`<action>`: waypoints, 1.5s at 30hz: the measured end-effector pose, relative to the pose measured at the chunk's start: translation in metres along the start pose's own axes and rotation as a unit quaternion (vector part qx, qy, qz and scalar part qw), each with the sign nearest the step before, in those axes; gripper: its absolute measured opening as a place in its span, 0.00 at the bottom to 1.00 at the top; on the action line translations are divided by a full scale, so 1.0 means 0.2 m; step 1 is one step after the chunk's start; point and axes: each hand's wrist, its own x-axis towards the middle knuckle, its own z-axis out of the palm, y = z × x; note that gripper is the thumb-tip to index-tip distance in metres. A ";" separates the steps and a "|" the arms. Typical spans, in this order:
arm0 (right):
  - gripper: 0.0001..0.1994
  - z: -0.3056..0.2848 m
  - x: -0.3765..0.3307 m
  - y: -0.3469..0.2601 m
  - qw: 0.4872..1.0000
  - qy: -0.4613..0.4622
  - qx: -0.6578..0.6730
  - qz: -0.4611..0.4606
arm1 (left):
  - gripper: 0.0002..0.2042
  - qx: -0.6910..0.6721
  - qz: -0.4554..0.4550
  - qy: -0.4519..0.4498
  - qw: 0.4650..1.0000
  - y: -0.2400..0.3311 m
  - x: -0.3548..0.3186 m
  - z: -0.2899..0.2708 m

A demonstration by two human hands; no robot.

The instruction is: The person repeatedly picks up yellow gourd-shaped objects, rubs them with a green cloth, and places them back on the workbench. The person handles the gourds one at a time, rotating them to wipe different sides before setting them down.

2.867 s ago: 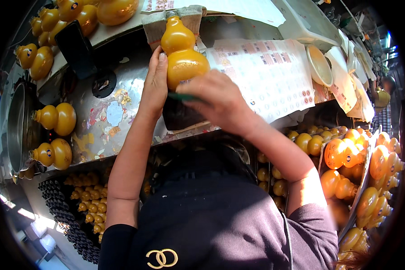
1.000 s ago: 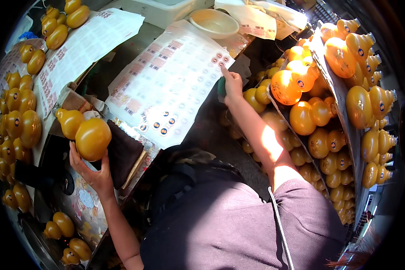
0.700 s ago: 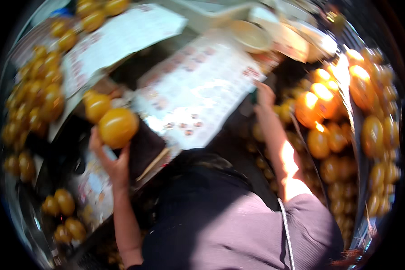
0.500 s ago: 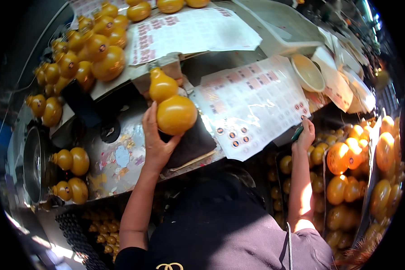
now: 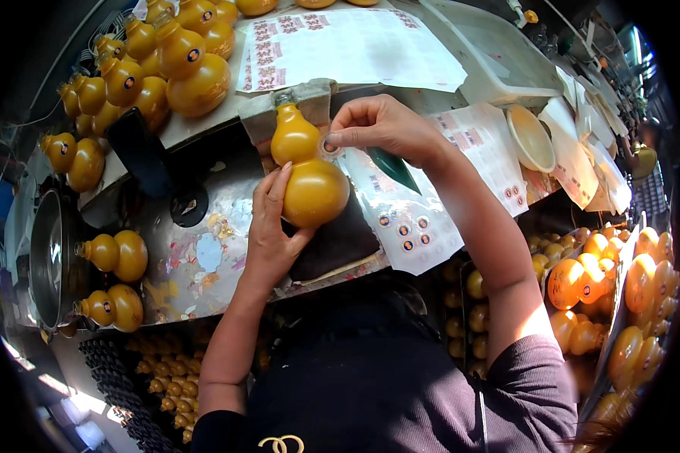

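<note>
A yellow gourd-shaped bottle (image 5: 311,195) lies tilted in front of me, its neck toward a cloth-covered rest (image 5: 321,94). My left hand (image 5: 268,238) wraps its lower left side, fingers on the round belly. Close to the bottle's waist, my right hand (image 5: 389,132) pinches a small round sticker (image 5: 329,146) between thumb and fingertip. Whether the sticker touches the bottle, I cannot tell. A green scraper blade (image 5: 395,171) juts from beneath the same hand. Below that arm spreads a sheet of stickers (image 5: 434,204), with several dark round ones left on its lower part.
Several yellow gourds (image 5: 196,83) crowd the back left, beside a black phone (image 5: 137,151). A metal bowl (image 5: 49,257) stands at the left edge. Another printed sheet (image 5: 355,57), a plastic tub (image 5: 491,57) and a cream bowl (image 5: 530,140) lie beyond. Crated gourds (image 5: 570,283) fill the right.
My right hand has swung leftward from the sheet's right edge to the bottle's waist, bringing a round sticker and the green scraper. My left hand keeps hold of the bottle.
</note>
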 end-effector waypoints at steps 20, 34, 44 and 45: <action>0.12 0.07 0.29 -0.10 0.945 -0.021 -0.317 -0.081 | 0.26 -0.451 -0.184 0.055 0.871 -0.03 0.32 0.00; 0.27 0.18 0.13 0.21 0.991 0.124 -0.002 0.043 | 0.24 -0.455 -0.223 0.061 0.860 -0.04 0.36 0.00; 0.26 0.21 0.12 0.22 0.990 0.119 0.058 0.041 | 0.22 -0.477 -0.232 0.058 0.846 -0.08 0.36 0.01; 0.26 0.21 0.12 0.22 0.992 0.117 0.041 0.032 | 0.22 -0.485 -0.239 0.055 0.840 -0.09 0.36 0.01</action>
